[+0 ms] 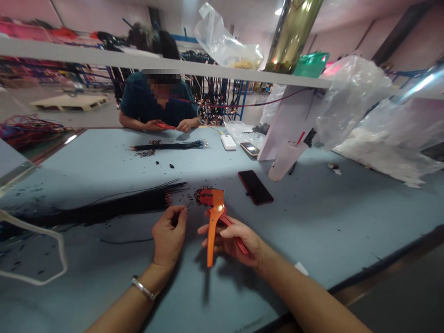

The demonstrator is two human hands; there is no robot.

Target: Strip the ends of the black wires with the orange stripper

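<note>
Forearms [294, 289], two, ours, entering from the bottom of the frame; one silver bracelet [143, 287] on the left wrist.

Left hand [169, 238], just below centre: thumb and fingertips together, pinching what looks like one thin dark wire [126, 241], its length trailing toward the left of the frame.

Right hand [247, 238], just right of it: wrapped loosely about one wire stripper [218, 206], orange and red, held roughly upright at the centre of the frame; handles [211, 245] spread apart, thumb along the red one. We see nothing clamped in its jaws and cannot tell how wide they stand.

Stock: one black bundle [132, 203], centre left, coppery tips toward the middle; loose clippings [199, 196] about the tool's head.

Step in hand, as we judge it: one wire being readied for stripping, pinch and tool near but apart. Next move, we think, calls for presenting the tip squarely to the jaws, then a full squeeze while our pinch holds firm.

Also on the blue table [312, 203]: one dark phone [255, 187], right of centre; one cup [286, 162] beyond. Upper left of centre: one co-worker [156, 104], holding a red tool [165, 126]
</note>
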